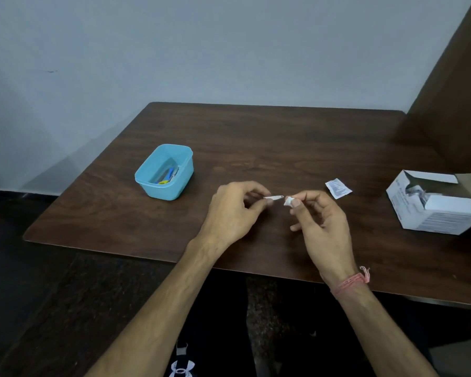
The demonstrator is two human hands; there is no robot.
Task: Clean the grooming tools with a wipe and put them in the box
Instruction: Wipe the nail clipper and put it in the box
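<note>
While both forearms reach in from the near edge of the dark wooden table (283, 137), the left hand (233, 210) hangs above the middle of the tabletop with its back toward the camera, wrist bent a little, fingers curled inward. Its thumb and forefinger pinch one end of a small pale grooming tool (273, 197), narrow and short, too small to tell which kind. That tool lies nearly level, its long axis running left to right across the view, the free tip pointing toward the right hand (320, 227). This hand is turned palm partly toward the camera, with a pinkish thread band (351, 281) tied round the wrist. Its thumb and forefinger hold a small folded white wipe (288, 201) closed tight, the remaining fingers loosely curled below. Tool tip and wipe sit just beside each other; whether they touch cannot be told. Off to the left, well apart from the hands, stands a light blue plastic box (150, 176), open on top, holding a few items, among them something blue and something yellow. Right of the hands lies a torn white sachet (338, 188) flat on the wood, and farther right, near the table's edge, rests an opened white carton (443, 221) with printed sides.
</note>
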